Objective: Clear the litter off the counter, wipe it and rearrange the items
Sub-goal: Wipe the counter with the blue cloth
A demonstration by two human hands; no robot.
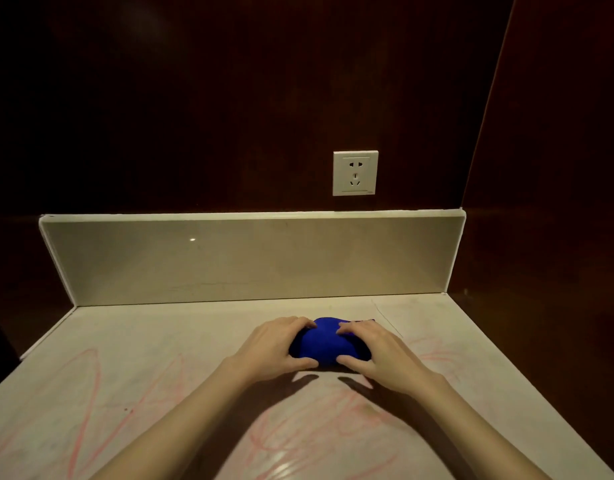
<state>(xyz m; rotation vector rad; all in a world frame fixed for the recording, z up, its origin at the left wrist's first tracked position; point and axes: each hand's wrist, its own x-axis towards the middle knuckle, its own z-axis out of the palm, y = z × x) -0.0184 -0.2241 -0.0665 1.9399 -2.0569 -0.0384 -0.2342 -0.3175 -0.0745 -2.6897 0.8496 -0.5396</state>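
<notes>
Both hands clasp a bunched blue cloth (324, 341) on a pale stone counter (160, 358), the left hand (274, 348) gripping its left flank and the right hand (375, 355) its right. On each side the fingers curl over the top of the bundle while the thumb tucks in against its near edge, so the cloth is grasped between the two — pressed down onto the surface rather than lifted. The wad lies with its long axis running left to right, roughly parallel to the backsplash (250, 261), and a flatter corner of fabric pokes out toward the back right, just past the right fingers. It sits right of the counter's middle, nearer the back than the front edge, yet apart from the backsplash.

Pink scribbles (87, 403) loop across the counter's near half, passing under both bare forearms and out to the left and right; a fainter thin line runs diagonally just behind the right hand. Dark shadows of the thumbs fall on the stone in front of the cloth.

Behind the low beige backsplash rises a dark wood-panelled wall (194, 116) carrying a white power socket (355, 173) — above and slightly right of the cloth. A second dark panel closes the alcove on the right.
</notes>
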